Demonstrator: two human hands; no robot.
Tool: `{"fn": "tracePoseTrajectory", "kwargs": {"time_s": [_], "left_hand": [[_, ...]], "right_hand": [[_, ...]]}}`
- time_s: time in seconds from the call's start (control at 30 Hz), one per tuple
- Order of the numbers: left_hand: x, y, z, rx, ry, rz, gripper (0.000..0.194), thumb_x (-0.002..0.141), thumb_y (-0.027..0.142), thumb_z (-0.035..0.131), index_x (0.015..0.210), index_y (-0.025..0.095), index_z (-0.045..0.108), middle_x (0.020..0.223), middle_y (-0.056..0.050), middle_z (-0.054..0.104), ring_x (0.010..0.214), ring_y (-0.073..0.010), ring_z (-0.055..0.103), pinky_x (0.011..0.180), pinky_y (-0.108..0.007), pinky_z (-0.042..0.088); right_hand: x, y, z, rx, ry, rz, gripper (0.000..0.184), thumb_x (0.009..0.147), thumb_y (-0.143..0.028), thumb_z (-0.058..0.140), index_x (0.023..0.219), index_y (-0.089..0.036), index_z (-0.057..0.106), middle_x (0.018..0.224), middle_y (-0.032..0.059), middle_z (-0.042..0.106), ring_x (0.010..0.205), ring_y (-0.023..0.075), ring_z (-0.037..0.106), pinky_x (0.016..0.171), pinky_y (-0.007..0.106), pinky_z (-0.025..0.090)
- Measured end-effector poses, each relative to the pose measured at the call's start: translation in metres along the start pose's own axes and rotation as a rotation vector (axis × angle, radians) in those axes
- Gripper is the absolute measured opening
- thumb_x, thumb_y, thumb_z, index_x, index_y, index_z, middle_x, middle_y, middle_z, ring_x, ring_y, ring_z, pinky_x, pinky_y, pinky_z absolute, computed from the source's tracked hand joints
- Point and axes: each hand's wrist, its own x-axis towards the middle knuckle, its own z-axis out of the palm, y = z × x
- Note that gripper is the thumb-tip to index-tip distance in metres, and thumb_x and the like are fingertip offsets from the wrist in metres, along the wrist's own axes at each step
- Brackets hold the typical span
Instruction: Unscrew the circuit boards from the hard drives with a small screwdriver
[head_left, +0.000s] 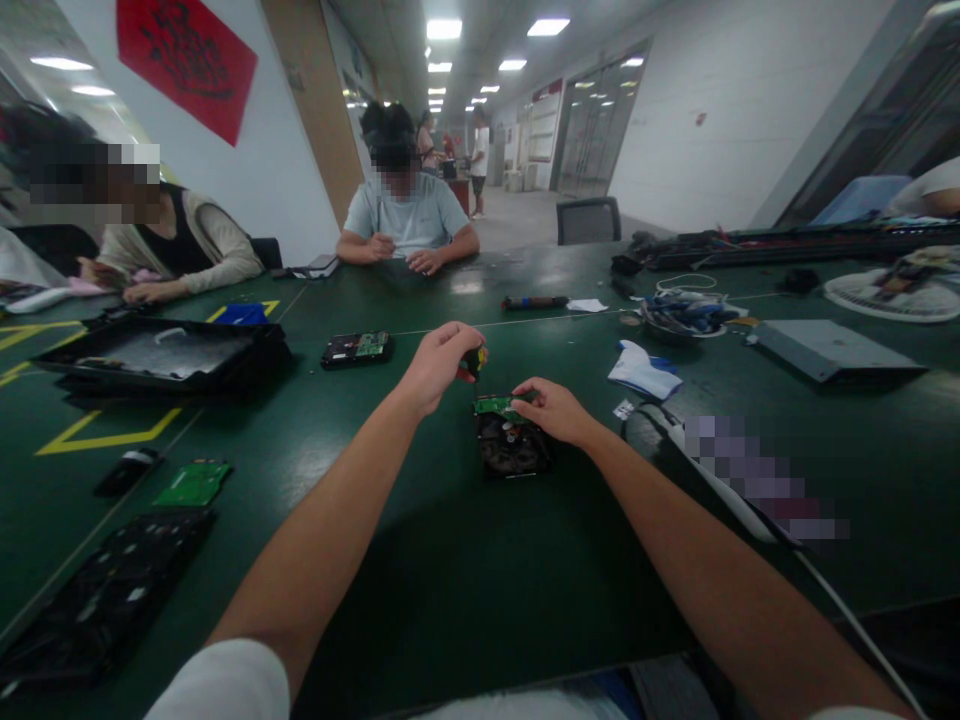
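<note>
A hard drive (514, 450) lies on the green table in front of me, its underside up, with a green circuit board (493, 406) at the far end. My left hand (442, 365) is closed around the handle of a screwdriver (478, 362), whose shaft points down at the board's left corner; whether the tip touches a screw is too small to tell. The fingers of my right hand (551, 408) are bent together at the right edge of the board and drive. What, if anything, is between those fingertips is hidden.
Another hard drive (356, 348) lies farther left. A black tray (172, 355), a loose green board (193, 483) and a black frame (105, 595) are on the left. To the right are a glove (645, 370), a power strip (724, 480) and a metal box (836, 350). Co-workers sit opposite.
</note>
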Motion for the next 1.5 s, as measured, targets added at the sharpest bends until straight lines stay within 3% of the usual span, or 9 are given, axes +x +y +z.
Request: {"fn": "tracePoseTrajectory", "kwargs": {"time_s": [0.17, 0.33, 0.53, 0.7, 0.93, 1.2, 1.3, 1.5], "left_hand": [[-0.002, 0.001, 0.003, -0.070, -0.013, -0.049, 0.016, 0.075, 0.032, 0.063, 0.082, 0.019, 0.056, 0.077, -0.007, 0.070, 0.072, -0.0192, 0.066, 0.047, -0.022, 0.045], [-0.002, 0.002, 0.001, -0.042, 0.014, 0.007, 0.013, 0.073, 0.030, 0.063, 0.076, 0.018, 0.060, 0.078, -0.006, 0.067, 0.072, -0.0173, 0.063, 0.049, -0.023, 0.049], [0.000, 0.000, -0.001, -0.106, -0.063, -0.034, 0.016, 0.076, 0.032, 0.057, 0.082, 0.017, 0.061, 0.072, -0.005, 0.066, 0.072, -0.0206, 0.069, 0.046, -0.022, 0.048], [0.001, -0.001, -0.001, -0.137, -0.037, -0.043, 0.015, 0.078, 0.032, 0.056, 0.082, 0.017, 0.058, 0.072, -0.006, 0.067, 0.073, -0.0215, 0.068, 0.051, -0.027, 0.055], [0.002, 0.001, -0.006, 0.013, 0.032, 0.018, 0.019, 0.077, 0.030, 0.053, 0.074, 0.015, 0.065, 0.075, -0.007, 0.063, 0.071, -0.0170, 0.059, 0.048, -0.022, 0.049], [-0.002, 0.004, -0.001, -0.057, -0.044, -0.029, 0.016, 0.074, 0.027, 0.058, 0.087, 0.018, 0.061, 0.077, -0.005, 0.067, 0.072, -0.0191, 0.066, 0.043, -0.020, 0.043], [-0.004, 0.004, 0.003, -0.101, -0.089, -0.047, 0.016, 0.075, 0.028, 0.060, 0.087, 0.019, 0.057, 0.076, -0.005, 0.068, 0.074, -0.0212, 0.068, 0.046, -0.023, 0.047], [-0.002, 0.005, 0.001, 0.071, 0.031, 0.045, 0.016, 0.076, 0.030, 0.057, 0.074, 0.017, 0.065, 0.081, -0.006, 0.064, 0.073, -0.0163, 0.059, 0.048, -0.021, 0.046]], "right_hand": [[0.000, 0.000, -0.001, 0.009, -0.002, -0.008, 0.036, 0.088, -0.047, 0.065, 0.110, -0.018, 0.069, 0.070, -0.0012, 0.060, 0.063, 0.0164, 0.054, 0.061, 0.029, 0.041], [-0.001, -0.003, -0.003, 0.024, -0.016, -0.006, 0.037, 0.087, -0.046, 0.067, 0.112, -0.019, 0.069, 0.071, -0.0018, 0.059, 0.062, 0.0156, 0.052, 0.061, 0.029, 0.041], [0.000, 0.000, -0.002, 0.063, -0.014, -0.105, 0.030, 0.088, -0.042, 0.068, 0.107, -0.021, 0.074, 0.102, 0.0049, 0.066, 0.065, 0.0123, 0.052, 0.062, 0.028, 0.043], [0.002, 0.005, -0.002, 0.076, -0.041, -0.134, 0.028, 0.089, -0.040, 0.067, 0.109, -0.022, 0.076, 0.110, 0.0064, 0.066, 0.070, 0.0127, 0.054, 0.067, 0.030, 0.047], [0.001, 0.003, -0.003, 0.068, -0.034, -0.143, 0.027, 0.090, -0.039, 0.068, 0.108, -0.023, 0.077, 0.110, 0.0069, 0.067, 0.069, 0.0127, 0.055, 0.065, 0.030, 0.047], [0.001, 0.006, 0.000, 0.095, -0.003, -0.114, 0.025, 0.086, -0.042, 0.071, 0.101, -0.022, 0.075, 0.107, 0.0061, 0.067, 0.064, 0.0120, 0.052, 0.060, 0.029, 0.044], [0.001, 0.006, 0.000, 0.103, -0.006, -0.112, 0.026, 0.086, -0.043, 0.071, 0.099, -0.022, 0.074, 0.105, 0.0055, 0.067, 0.064, 0.0117, 0.052, 0.062, 0.029, 0.045], [0.000, 0.003, -0.001, 0.109, -0.026, -0.126, 0.026, 0.088, -0.041, 0.069, 0.105, -0.023, 0.076, 0.108, 0.0060, 0.066, 0.067, 0.0124, 0.054, 0.063, 0.030, 0.046]]}}
